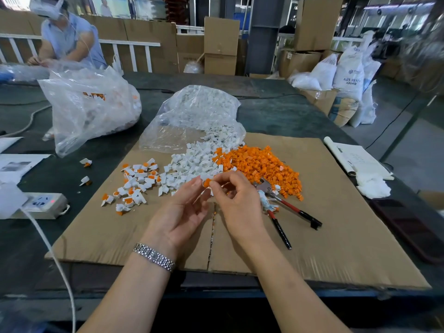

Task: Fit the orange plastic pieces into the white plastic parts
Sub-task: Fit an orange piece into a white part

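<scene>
While finished pieces (134, 186) lie left on the cardboard (336, 224), the left hand (185, 212) pinches a white part (206, 192), the right hand (236, 200) pinches an orange piece (207, 181) against it; the orange pile (262, 164) lies right.

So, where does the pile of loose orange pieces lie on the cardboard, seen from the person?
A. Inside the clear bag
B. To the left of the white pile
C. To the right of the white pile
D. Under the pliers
C: the orange pieces lie on the cardboard right of the white parts.
</scene>
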The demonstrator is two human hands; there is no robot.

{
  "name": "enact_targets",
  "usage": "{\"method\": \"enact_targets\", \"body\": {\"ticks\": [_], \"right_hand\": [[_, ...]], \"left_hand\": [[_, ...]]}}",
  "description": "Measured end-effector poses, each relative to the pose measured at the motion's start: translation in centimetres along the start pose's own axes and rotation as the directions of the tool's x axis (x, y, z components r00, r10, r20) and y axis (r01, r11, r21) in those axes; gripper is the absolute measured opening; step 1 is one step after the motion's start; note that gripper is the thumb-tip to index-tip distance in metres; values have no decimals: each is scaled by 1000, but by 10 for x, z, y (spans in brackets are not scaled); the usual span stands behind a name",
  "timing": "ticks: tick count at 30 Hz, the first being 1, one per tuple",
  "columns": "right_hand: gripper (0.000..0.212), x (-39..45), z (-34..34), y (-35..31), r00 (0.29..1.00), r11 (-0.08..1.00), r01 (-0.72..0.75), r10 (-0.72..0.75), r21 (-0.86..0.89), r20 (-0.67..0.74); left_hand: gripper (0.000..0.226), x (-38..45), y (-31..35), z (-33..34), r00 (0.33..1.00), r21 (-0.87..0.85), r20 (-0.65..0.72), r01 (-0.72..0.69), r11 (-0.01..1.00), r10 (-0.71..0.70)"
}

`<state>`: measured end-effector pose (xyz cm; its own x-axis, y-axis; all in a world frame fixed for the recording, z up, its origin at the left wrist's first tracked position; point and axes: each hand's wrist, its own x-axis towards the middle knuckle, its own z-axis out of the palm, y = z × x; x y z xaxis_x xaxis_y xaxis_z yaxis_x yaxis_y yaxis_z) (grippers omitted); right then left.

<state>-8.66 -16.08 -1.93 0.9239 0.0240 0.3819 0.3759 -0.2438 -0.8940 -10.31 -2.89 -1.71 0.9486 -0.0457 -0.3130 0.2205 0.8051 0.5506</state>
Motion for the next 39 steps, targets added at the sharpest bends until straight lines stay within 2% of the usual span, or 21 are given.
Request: {"method": "enact_targets", "body": {"ticks": [3,7,11,13,16,19,21,25,28,30,33,36,39], "right_hand": [[9,-1,0,0,998,997,58,-60,-44,-35],[11,0,-3,-2,998,998,59,-59,4,-33],[5,2,-9,-4,998,1000,21,-20,-17,57],[6,3,-13,-5,993,997,9,0,-74,122],[5,8,-19,-8,979,961,92,-40,-260,198],[9,8,-21,-10,967,901,176,-83,-396,241],[11,5,-19,-10,968,891,186,-93,-415,234],[9,1,-11,-9,989,928,70,-16,-367,149],[8,-3,-4,-10,987,983,-131,142,-132,77],[8,-6,-2,-10,978,980,-198,197,8,69],[6,-8,-4,-11,987,987,-147,142,64,70],[4,-8,-8,-9,997,999,-16,18,-33,70],[5,-8,-10,-9,991,970,120,-104,-210,85]], "left_hand": [[23,-2,0,2,1000,-28,27,2,1000,-1],[15,-6,1,4,998,29,69,-8,1000,6],[17,-7,4,5,996,101,65,-68,993,61],[20,-7,3,3,991,154,53,-132,979,125],[27,-8,1,-1,976,263,85,-215,941,199],[33,-7,5,-4,977,429,86,-215,877,198],[31,-7,8,-4,973,524,95,-227,821,209],[33,-8,8,-3,932,634,153,-347,691,328],[37,-11,3,-2,892,623,192,-433,651,410],[36,-11,3,-4,878,604,215,-464,648,428],[39,-10,8,-7,900,567,232,-433,701,369],[40,-10,11,-7,925,497,241,-378,781,294],[31,-12,13,-6,916,604,244,-400,689,318]]}}
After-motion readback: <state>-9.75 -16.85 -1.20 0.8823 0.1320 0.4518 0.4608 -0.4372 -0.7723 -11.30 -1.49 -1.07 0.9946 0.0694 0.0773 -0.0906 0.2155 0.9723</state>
